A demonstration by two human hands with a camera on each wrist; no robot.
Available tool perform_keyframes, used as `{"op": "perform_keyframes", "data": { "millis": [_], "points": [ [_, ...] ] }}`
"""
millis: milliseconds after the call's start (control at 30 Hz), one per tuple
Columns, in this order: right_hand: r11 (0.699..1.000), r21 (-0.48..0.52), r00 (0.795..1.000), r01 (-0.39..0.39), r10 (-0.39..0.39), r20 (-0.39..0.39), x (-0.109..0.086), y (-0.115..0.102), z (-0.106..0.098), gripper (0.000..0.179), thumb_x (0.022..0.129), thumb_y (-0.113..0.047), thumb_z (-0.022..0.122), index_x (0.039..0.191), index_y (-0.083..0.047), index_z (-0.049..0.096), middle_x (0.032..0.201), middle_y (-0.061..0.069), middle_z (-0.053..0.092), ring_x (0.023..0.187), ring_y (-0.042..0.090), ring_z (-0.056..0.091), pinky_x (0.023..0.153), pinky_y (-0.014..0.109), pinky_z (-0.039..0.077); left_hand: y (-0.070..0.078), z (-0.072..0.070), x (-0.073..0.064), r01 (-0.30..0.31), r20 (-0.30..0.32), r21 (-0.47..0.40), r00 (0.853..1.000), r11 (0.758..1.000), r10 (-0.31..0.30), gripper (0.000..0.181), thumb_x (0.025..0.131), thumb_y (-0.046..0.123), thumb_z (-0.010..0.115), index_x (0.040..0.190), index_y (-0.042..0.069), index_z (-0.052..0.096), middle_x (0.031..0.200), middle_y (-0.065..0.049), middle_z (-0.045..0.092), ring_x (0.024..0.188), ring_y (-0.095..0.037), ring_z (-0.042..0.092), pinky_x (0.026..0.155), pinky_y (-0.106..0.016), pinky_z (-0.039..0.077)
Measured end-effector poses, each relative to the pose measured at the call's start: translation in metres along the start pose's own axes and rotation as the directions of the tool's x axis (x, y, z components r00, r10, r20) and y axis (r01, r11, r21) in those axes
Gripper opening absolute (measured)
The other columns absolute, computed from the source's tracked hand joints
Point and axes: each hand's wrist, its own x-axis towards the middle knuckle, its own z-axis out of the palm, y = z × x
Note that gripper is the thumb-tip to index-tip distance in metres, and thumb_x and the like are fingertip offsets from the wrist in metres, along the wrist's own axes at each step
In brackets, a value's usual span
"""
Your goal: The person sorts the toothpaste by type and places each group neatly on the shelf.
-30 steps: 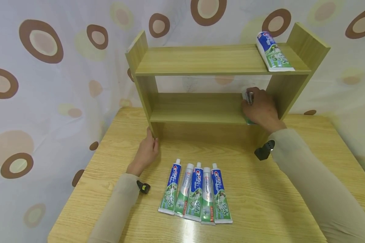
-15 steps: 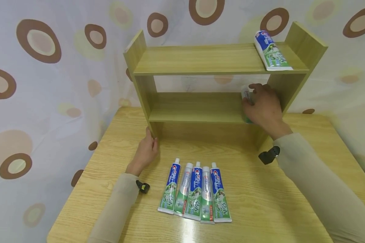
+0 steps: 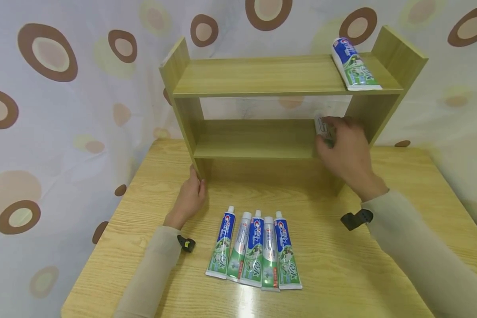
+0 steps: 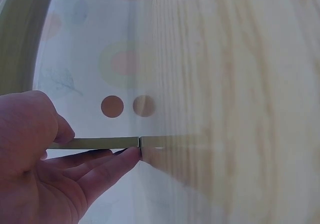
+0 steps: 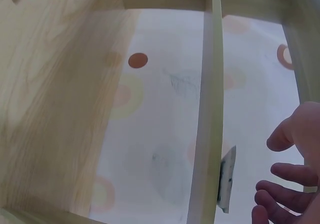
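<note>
Clock directions refer to the head view's centre. The blue-and-green tubes (image 3: 253,251) number four: three at 6 o'clock, one at 2 o'clock on the upper shelf (image 3: 254,76). The silver-and-green tubes (image 3: 269,254) number three: two at 6 o'clock, one between 2 and 3 o'clock on the lower shelf (image 3: 254,145). Hands total two: right hand (image 3: 346,152), 3 o'clock; left hand (image 3: 188,194), 8 o'clock.

Lit softly and evenly in the head view, with white glare on the table (image 3: 326,265) near its front edge and faint shade beneath the shelf (image 3: 258,75). Hazy in both wrist views, with a brown dot (image 4: 112,106) mirrored in the left one and the shelf slightly bowed in the right.
</note>
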Motion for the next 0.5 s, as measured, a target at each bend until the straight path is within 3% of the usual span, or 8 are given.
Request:
{"op": "perform_keyframes", "data": {
  "millis": [167, 433, 500],
  "points": [
    [1.000, 0.004, 1.000, -0.007, 0.007, 0.007, -0.011, -0.003, -0.001, 0.048, 0.100, -0.017, 0.064, 0.142, 0.006, 0.065, 0.144, 0.036, 0.061, 0.128, 0.054, 0.058, 0.101, 0.073, 0.049, -0.030, 0.016, 0.007, -0.054, -0.033, 0.017, 0.998, 0.998, 0.055, 0.058, 0.116, 0.019, 0.040, 0.167, -0.001, 0.019, 0.138, -0.043, 0.065, 0.115, -0.052, 0.075, 0.081, -0.048, 0.067],
    [0.999, -0.001, 0.999, 0.032, -0.032, -0.008, -0.026, -0.007, -0.002, 0.043, 0.100, -0.017, 0.066, 0.136, 0.006, 0.067, 0.137, 0.036, 0.063, 0.122, 0.054, 0.056, 0.094, 0.070, 0.049, -0.039, 0.021, 0.013, -0.022, -0.029, 0.011, 0.999, 1.000, 0.022, 0.063, 0.117, 0.021, 0.041, 0.170, 0.003, 0.015, 0.144, -0.040, 0.063, 0.127, -0.052, 0.070, 0.098, -0.057, 0.064],
    [0.999, -0.002, 0.999, 0.036, -0.036, -0.011, -0.031, -0.006, -0.002, 0.041, 0.100, -0.016, 0.067, 0.134, 0.006, 0.069, 0.134, 0.036, 0.063, 0.119, 0.054, 0.056, 0.090, 0.068, 0.048, -0.039, 0.022, 0.013, -0.029, -0.032, 0.009, 0.999, 1.000, 0.030, 0.062, 0.116, 0.021, 0.041, 0.169, 0.001, 0.016, 0.139, -0.041, 0.065, 0.120, -0.053, 0.073, 0.092, -0.055, 0.066]
  ]
}}
